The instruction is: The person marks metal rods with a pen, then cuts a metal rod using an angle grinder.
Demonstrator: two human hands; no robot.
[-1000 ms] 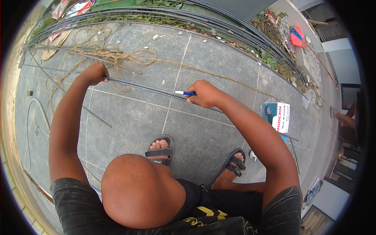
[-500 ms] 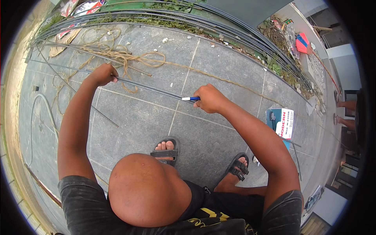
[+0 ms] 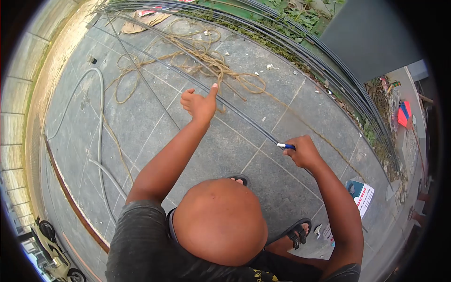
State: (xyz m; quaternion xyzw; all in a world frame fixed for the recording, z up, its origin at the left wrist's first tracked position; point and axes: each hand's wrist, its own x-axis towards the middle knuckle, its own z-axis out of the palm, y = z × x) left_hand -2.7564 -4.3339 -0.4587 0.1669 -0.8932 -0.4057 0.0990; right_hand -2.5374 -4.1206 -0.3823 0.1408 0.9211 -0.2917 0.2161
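Thin grey steel rods [image 3: 249,123] run diagonally from the upper left down to my right hand [image 3: 304,151]. That hand is closed around their near end and also holds a blue marker [image 3: 285,146], its white end pointing left. Beside the rods, my left hand [image 3: 199,105] has its thumb raised apart from loosely curled fingers, and nothing shows in its grasp. The thumb tip overlaps the rods in view; whether it touches them I cannot tell. Tangled tan rope [image 3: 213,63] lies on the tiles just past the rods.
Several long steel bars [image 3: 300,49] lie along the weedy edge at the back. A grey hose [image 3: 100,141] curves over the tiles on the left. A box with printed lettering [image 3: 362,197] stands right of my right arm. A parked two-wheeler [image 3: 54,254] shows at lower left.
My left hand has come off the rods, with its thumb now spread. My right hand keeps its hold on rods and marker. The view has swung left, so things appear shifted right.
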